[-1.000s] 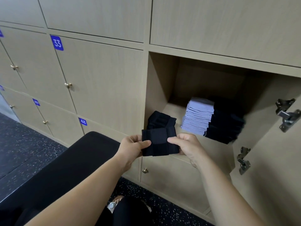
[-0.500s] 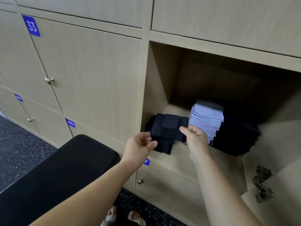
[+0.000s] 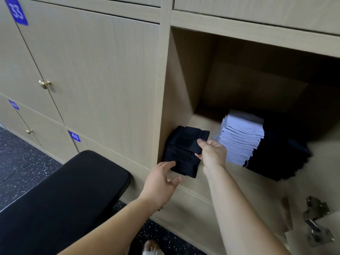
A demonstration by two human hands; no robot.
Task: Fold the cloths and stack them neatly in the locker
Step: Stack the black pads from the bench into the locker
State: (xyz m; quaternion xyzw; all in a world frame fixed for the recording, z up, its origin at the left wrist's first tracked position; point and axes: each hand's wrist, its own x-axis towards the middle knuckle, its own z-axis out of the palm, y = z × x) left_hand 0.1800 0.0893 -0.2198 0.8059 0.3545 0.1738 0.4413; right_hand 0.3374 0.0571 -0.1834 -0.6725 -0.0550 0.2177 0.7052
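1. Head view, looking down at a wall of pale wood doors point(image 3: 88, 70). One locker point(image 3: 184, 80) stands open at right, its back lost in deep shadow.
2. A black padded bench point(image 3: 64, 199) fills the lower left, and the frame cuts off its near end.
3. Inside the locker, at right, a dark stack point(image 3: 279, 157) merges with the shadow. Its layers are hard to make out.
4. Touching that stack's left side is a pale stack point(image 3: 241, 142) of folded cloths, with the folded edges facing the viewer.
5. Against the locker's left wall sits a pile point(image 3: 180, 159) of dark folded cloths, apart from the pale stack.
6. The top cloth point(image 3: 189, 137) lies on the pile, with its right edge in the right hand's grip.
7. The right hand point(image 3: 213, 153) reaches in from the lower right, between the pile and the pale stack. Its thumb is on top and its fingers curl under the cloth's edge, pinching it. The fingers are mostly hidden behind the hand.
8. The left hand point(image 3: 160, 183) sits just below the pile's front corner, its back toward the camera. Its fingers are straight and spread and hold nothing. The forefinger tip touches the pile's front edge.
9. A metal hinge point(image 3: 316, 221) shows at lower right, blurred.
10. A blue label point(image 3: 74, 136) reading 48 sits on a door above the bench.
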